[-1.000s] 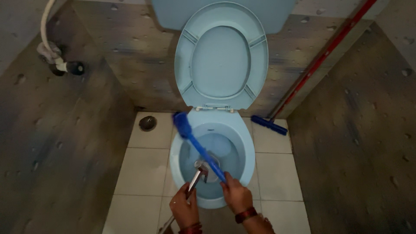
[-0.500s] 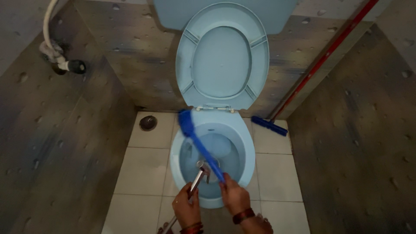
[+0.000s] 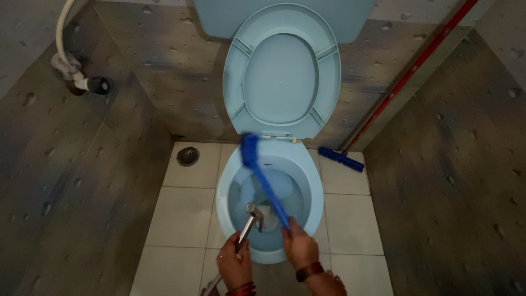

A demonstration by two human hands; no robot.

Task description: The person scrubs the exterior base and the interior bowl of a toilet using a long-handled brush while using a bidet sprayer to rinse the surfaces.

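A light blue toilet (image 3: pixel 312 189) stands below me with its seat and lid (image 3: pixel 280 71) raised against the cistern. My right hand (image 3: pixel 299 246) grips the handle of a blue toilet brush (image 3: pixel 263 178), whose bristle head rests on the back rim of the bowl, near the hinges. My left hand (image 3: pixel 234 263) holds a metal hand sprayer (image 3: pixel 250 219), with its nozzle pointed into the bowl. Both hands hover over the front rim.
A red-handled floor wiper with a blue head (image 3: pixel 341 159) leans in the right corner. A round floor drain (image 3: pixel 187 156) sits left of the toilet. A hose and wall tap (image 3: pixel 82 82) are on the left wall. Pale floor tiles surround the toilet.
The brush head has swept from the left side of the rim rightward to the back rim near the hinges. My left hand and the sprayer have barely moved.
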